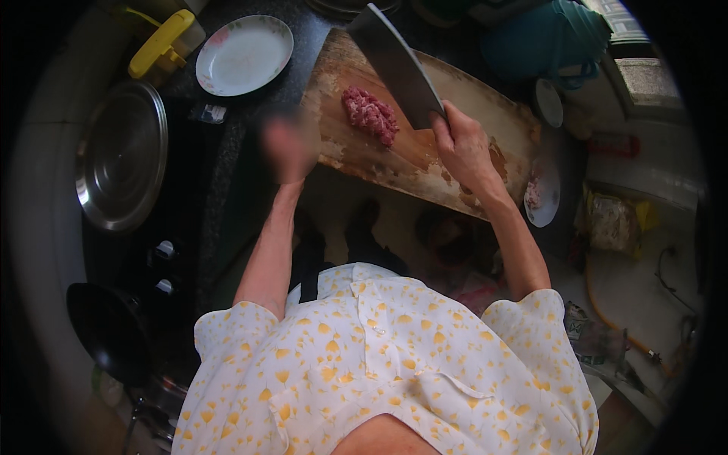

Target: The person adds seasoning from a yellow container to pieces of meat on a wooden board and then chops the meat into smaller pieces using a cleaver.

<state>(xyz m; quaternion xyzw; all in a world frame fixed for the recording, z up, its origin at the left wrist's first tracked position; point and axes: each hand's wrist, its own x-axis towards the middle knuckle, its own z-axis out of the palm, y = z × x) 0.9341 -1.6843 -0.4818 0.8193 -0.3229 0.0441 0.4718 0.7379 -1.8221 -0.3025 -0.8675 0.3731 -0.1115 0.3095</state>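
Note:
My right hand (463, 139) grips the handle of a Chinese cleaver (395, 68), its broad blade tilted up to the left over a worn wooden cutting board (472, 102). A small heap of chopped raw meat (369, 115) lies on the board, left of the blade. My left hand (287, 142) is beside the board's left edge; it is blurred, so its fingers and anything in them cannot be made out. Beyond it stands an oval white plate (244, 56) with a floral rim.
A steel lid (122, 156) lies on the dark stove at left, with a black wok (108, 333) nearer me. A yellow-lidded container (162, 45) is at upper left. Right of the board are a dish (543, 193) with pale bits of food and a blue-green plastic pitcher (529, 42).

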